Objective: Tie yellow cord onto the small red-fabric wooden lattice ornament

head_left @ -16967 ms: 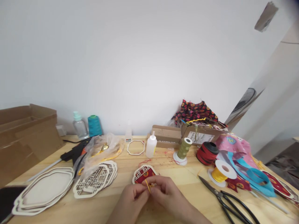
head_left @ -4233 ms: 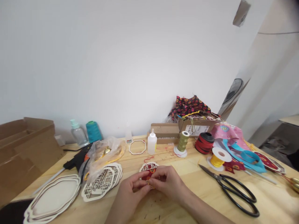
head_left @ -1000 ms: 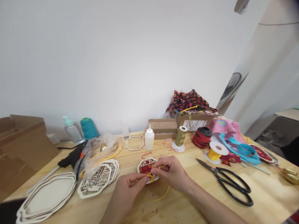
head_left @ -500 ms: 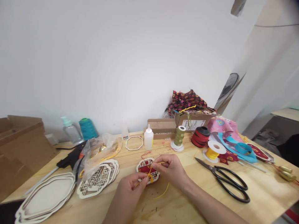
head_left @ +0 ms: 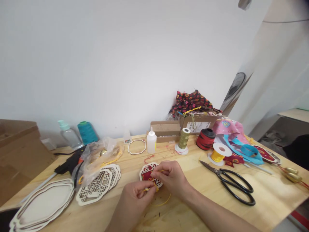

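Note:
My left hand (head_left: pixel 141 196) is closed in a pinch on yellow cord near the lower edge of a small ornament. My right hand (head_left: pixel 170 178) pinches another stretch of the same yellow cord (head_left: pixel 164 202), whose loose loop hangs below onto the table. Between and behind my fingers lies the ornament (head_left: pixel 145 175), a red fabric piece in a pale openwork wooden frame with a scalloped outline. Its lower right part is covered by my hands. A short red thread (head_left: pixel 148 158) trails from its top. The cord's knot is partly hidden by my fingertips.
To the right lie black-handled scissors (head_left: pixel 231 183), a yellow cord spool (head_left: pixel 218 154), a red thread cone (head_left: pixel 205 139) and a green thread spool (head_left: pixel 184 140). A white squeeze bottle (head_left: pixel 151 141) stands behind. At left are stacked wooden frames (head_left: pixel 95 188), larger plates (head_left: pixel 43 204) and a glue gun (head_left: pixel 69 164).
My hands have come closer together around the cord at the ornament's lower edge. The whole view has shifted slightly, so things appear a little further left.

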Tool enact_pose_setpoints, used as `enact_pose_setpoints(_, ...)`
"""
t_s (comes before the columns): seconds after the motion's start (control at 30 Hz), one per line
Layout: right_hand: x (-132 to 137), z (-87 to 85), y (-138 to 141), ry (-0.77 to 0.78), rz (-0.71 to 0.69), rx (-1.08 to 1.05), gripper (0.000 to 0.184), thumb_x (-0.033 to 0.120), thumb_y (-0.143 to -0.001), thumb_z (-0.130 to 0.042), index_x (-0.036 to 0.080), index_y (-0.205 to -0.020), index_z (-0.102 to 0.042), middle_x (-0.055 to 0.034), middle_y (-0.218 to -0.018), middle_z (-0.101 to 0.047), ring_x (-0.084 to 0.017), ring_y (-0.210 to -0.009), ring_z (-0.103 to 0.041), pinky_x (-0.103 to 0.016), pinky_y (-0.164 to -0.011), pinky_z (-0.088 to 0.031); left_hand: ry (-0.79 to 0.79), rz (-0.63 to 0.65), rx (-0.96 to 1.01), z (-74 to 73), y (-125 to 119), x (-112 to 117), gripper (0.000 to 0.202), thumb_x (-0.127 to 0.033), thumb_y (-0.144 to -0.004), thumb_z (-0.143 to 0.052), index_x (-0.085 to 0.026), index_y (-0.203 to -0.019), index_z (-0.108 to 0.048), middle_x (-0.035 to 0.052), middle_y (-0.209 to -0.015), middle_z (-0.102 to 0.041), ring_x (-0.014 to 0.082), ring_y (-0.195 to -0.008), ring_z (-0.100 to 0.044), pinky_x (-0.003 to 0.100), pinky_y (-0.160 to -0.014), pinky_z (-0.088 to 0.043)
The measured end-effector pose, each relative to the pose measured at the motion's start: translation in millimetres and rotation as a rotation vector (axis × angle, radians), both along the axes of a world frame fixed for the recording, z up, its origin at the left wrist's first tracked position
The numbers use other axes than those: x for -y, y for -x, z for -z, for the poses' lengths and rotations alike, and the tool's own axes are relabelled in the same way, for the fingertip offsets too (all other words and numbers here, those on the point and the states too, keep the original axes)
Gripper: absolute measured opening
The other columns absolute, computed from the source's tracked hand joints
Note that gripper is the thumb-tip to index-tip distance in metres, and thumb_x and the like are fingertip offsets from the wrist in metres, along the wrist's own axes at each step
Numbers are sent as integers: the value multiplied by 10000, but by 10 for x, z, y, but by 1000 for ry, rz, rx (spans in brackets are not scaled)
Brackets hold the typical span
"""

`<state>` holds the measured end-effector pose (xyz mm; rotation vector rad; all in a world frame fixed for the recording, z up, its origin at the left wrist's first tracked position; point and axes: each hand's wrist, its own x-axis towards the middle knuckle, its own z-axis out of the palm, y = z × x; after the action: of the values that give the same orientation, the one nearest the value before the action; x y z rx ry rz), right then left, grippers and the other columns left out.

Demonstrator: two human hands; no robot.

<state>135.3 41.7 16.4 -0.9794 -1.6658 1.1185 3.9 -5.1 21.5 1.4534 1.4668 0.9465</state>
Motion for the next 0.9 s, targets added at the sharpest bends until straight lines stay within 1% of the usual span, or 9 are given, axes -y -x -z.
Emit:
enact_pose_setpoints(0.07, 2, 19, 17, 57, 33, -54, 127, 256, -654, -593, 144, -617, -642, -7, -543, -582, -93, -468, -493, -177, -418, -368, 0, 12, 9, -11, -25, 13, 210, -301, -642, -551, -160, -642, -707, -38, -418, -590, 130, -422, -515, 183, -405, -363)
enact_pose_setpoints(0.17, 6, 17, 41, 142, 49, -110, 150, 281, -628, -611, 137, -591, -631, -4, -521, -587, -97, -453, -505, -187, -420, -383, 14, 36, 68, -2, -28, 12, 186, -287, -646, -558, -176, -664, -707, -12, -517, -653, 160, -513, -558, 199, -469, -410)
enact_pose_setpoints(0.3, 12, -25, 54, 253, 16, -162, 191, 323, -587, -636, 132, -584, -623, -6, -520, -595, -119, -473, -539, -210, -450, -416, 59, 47, 200, 44, -12, -10, 213, -267, -654, -572, -182, -813, -686, 20, -717, -704, 195, -687, -599, 231, -609, -457)
enact_pose_setpoints(0.4, 18, -40, 54, 273, -5, -170, 183, 316, -578, -643, 134, -583, -623, -8, -532, -601, -124, -493, -553, -211, -463, -423, 77, 60, 269, 61, -11, -26, 253, -255, -666, -566, -192, -893, -657, 16, -776, -707, 202, -743, -605, 251, -657, -467)
enact_pose_setpoints(0.57, 7, -25, 41, 241, 3, -168, 164, 294, -598, -630, 132, -585, -621, 3, -518, -590, -113, -471, -540, -206, -450, -422, 78, 20, 233, 72, -5, -52, 205, -256, -644, -585, -182, -805, -689, 23, -718, -715, 209, -702, -613, 254, -626, -472)
enact_pose_setpoints(0.73, -13, -13, 22, 187, 96, -162, 165, 302, -592, -638, 139, -573, -622, -5, -553, -597, -114, -489, -538, -197, -446, -411, 62, -52, 141, 102, 22, -57, 192, -295, -604, -607, -155, -693, -705, 34, -642, -708, 207, -615, -605, 252, -566, -460)
enact_pose_setpoints(0.8, -23, -3, 21, 203, 97, -162, 175, 313, -591, -638, 140, -577, -621, -10, -559, -599, -114, -487, -535, -195, -440, -405, 62, -56, 127, 94, 21, -49, 204, -310, -594, -610, -148, -678, -702, 34, -614, -700, 198, -582, -597, 250, -550, -454)
enact_pose_setpoints(0.9, -46, 8, 18, 252, 59, -132, 200, 336, -582, -642, 137, -591, -617, -10, -540, -591, -104, -460, -515, -191, -418, -386, 81, -51, 139, 60, 12, -39, 223, -333, -578, -616, -142, -662, -694, 30, -593, -688, 192, -578, -589, 237, -539, -447)
